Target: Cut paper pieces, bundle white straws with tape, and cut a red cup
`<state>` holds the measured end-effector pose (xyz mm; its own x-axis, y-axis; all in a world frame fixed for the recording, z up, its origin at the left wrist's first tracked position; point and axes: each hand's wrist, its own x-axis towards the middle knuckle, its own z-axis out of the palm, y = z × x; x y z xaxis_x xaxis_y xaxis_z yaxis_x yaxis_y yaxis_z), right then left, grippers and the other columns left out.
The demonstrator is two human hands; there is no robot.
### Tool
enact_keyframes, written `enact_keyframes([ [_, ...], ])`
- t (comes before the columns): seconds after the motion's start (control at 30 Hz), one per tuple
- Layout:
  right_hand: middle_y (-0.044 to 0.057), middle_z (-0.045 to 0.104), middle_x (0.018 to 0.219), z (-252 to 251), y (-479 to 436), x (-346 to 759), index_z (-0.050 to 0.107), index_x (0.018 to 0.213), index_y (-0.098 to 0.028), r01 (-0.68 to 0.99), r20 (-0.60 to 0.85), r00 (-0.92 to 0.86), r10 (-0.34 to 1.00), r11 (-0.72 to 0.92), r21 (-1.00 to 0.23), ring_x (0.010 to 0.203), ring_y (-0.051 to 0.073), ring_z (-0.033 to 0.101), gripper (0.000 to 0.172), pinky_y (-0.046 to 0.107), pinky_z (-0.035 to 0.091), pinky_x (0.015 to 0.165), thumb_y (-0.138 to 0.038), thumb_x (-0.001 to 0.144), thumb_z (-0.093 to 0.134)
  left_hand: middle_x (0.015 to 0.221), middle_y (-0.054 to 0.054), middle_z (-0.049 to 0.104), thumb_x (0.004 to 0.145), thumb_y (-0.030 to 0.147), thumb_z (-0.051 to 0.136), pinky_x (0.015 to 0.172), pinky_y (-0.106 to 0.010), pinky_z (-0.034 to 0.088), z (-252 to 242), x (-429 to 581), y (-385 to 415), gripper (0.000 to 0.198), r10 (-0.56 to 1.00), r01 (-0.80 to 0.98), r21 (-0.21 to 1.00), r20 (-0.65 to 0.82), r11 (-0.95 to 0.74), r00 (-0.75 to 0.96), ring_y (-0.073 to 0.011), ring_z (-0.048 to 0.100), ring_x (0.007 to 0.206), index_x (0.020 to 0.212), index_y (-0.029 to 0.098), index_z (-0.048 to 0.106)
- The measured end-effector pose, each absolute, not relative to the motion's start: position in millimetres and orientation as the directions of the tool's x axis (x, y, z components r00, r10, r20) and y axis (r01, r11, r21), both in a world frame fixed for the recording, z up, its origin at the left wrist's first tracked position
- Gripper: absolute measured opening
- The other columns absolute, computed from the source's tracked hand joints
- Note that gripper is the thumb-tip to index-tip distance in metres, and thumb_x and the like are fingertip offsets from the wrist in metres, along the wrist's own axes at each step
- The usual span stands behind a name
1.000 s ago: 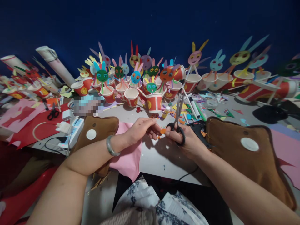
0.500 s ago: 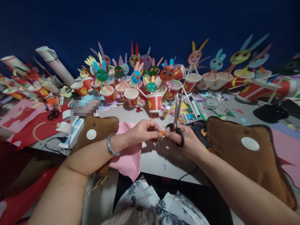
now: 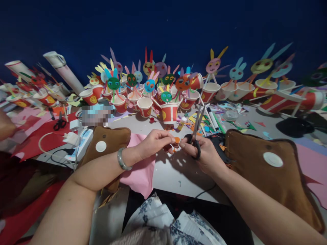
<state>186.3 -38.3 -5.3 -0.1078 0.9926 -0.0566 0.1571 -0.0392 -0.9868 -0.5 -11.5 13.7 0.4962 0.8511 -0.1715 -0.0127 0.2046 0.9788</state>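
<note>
Between the thumb and fingers of my left hand [image 3: 161, 141] is a small orange paper piece [image 3: 176, 140], roughly round. My right hand [image 3: 201, 151] grips black-handled scissors [image 3: 198, 123], whose blades point up and away from me. Its thumb and fingertips are close to the orange piece; I cannot tell whether they touch it. Pink paper [image 3: 139, 170] lies under my left forearm. Just beyond my hands stands a red and white paper cup [image 3: 169, 114] with a green paper face [image 3: 166, 97] on it.
Many cups with paper rabbit faces line the back. Brown cushion-like pouches [image 3: 270, 170] lie on both sides. A power strip [image 3: 83, 141], other scissors [image 3: 59, 124], markers [image 3: 212, 118] and paper scraps cover the table. Another person's hand [image 3: 6, 126] shows at the left edge.
My fingertips have drawn slightly apart, and more of the orange piece shows in my left hand. Another person's hand has come in at the left edge.
</note>
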Motion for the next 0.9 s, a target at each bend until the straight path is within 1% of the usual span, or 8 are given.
enact_keyframes([
  [0.1,-0.003,0.051,0.057,-4.1,-39.1,185.0,0.063,0.072,-0.019,0.182,-0.045,-0.101,0.994,-0.026,-0.983,0.052,0.01,0.04,0.034,0.025,0.031,0.049,-0.049,0.068,0.078,0.06,-0.002,0.064,0.081,0.03,0.066,0.056,-0.021,0.048,13.1,-0.1,-12.4,0.023,0.866,-0.009,0.989,-0.126,0.148,0.484,-0.009,0.06,0.055,0.067,0.013,0.067],
  [0.23,-0.001,0.057,0.062,-2.5,-40.5,184.3,0.065,0.075,-0.018,0.222,-0.039,-0.096,0.995,-0.017,-0.975,0.056,0.012,0.047,0.036,0.025,0.035,0.05,-0.051,0.068,0.078,0.062,-0.003,0.064,0.082,0.033,0.068,0.054,-0.02,0.047,10.7,0.1,-12.6,0.024,0.867,0.03,0.997,-0.073,0.067,0.493,-0.0089,0.059,0.056,0.07,0.012,0.069],
  [0.37,-0.002,0.056,0.059,-0.9,-41.1,184.4,0.063,0.072,-0.018,0.241,-0.014,-0.095,0.995,0.009,-0.971,0.055,0.011,0.045,0.033,0.025,0.035,0.05,-0.049,0.07,0.076,0.062,-0.002,0.063,0.081,0.034,0.069,0.053,-0.019,0.044,4.4,0.9,-11.4,0.025,0.872,0.055,0.998,-0.038,0.012,0.488,-0.0081,0.057,0.055,0.07,0.011,0.068],
  [0.53,-0.002,0.055,0.058,-2.0,-39.2,186.4,0.062,0.068,-0.018,0.288,0.0,-0.157,0.988,0.045,-0.956,0.055,0.011,0.044,0.027,0.024,0.033,0.049,-0.042,0.071,0.074,0.071,-0.003,0.067,0.076,0.03,0.074,0.058,-0.02,0.047,1.2,-0.3,-10.0,0.02,0.854,0.02,1.0,-0.014,0.004,0.52,-0.0084,0.059,0.06,0.08,0.011,0.068],
  [0.73,-0.003,0.053,0.058,-4.2,-39.3,186.6,0.062,0.066,-0.018,0.277,0.008,-0.2,0.98,0.064,-0.959,0.054,0.01,0.042,0.024,0.024,0.032,0.049,-0.039,0.072,0.072,0.061,0.0,0.061,0.074,0.027,0.075,0.054,-0.019,0.044,3.0,-1.6,-9.9,0.02,0.822,0.039,0.999,-0.029,0.008,0.568,-0.0072,0.056,0.055,0.071,0.012,0.062],
  [0.9,-0.002,0.052,0.057,-1.8,-40.8,187.2,0.06,0.07,-0.019,0.262,-0.013,-0.166,0.986,0.031,-0.965,0.052,0.011,0.042,0.026,0.024,0.032,0.049,-0.043,0.076,0.068,0.063,-0.001,0.063,0.072,0.027,0.076,0.055,-0.02,0.046,3.4,-0.3,-9.9,0.02,0.823,0.024,0.998,-0.057,0.053,0.565,-0.0085,0.059,0.056,0.071,0.012,0.063],
])
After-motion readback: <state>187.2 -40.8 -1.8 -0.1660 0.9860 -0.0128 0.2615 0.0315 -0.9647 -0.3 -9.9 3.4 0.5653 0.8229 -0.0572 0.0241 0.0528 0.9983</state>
